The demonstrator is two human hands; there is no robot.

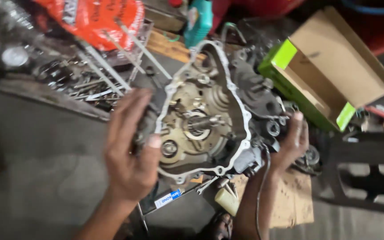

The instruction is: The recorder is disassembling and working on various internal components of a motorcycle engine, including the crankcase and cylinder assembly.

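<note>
Grey cast-metal engine case (pixel 210 111), opened with pale gasket rim and brass-coloured gears showing, sits on the floor between both hands; left hand (pixel 130 151) grips its left edge, fingers half open, right hand (pixel 292 140) curls around the right side; steadying it evenly seems wise

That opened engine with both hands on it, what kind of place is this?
Probably a small motorcycle repair workshop. The engine case lies open on the floor showing gears, loose metal parts and tools are heaped beside it, and an open cardboard box sits nearby.
</note>
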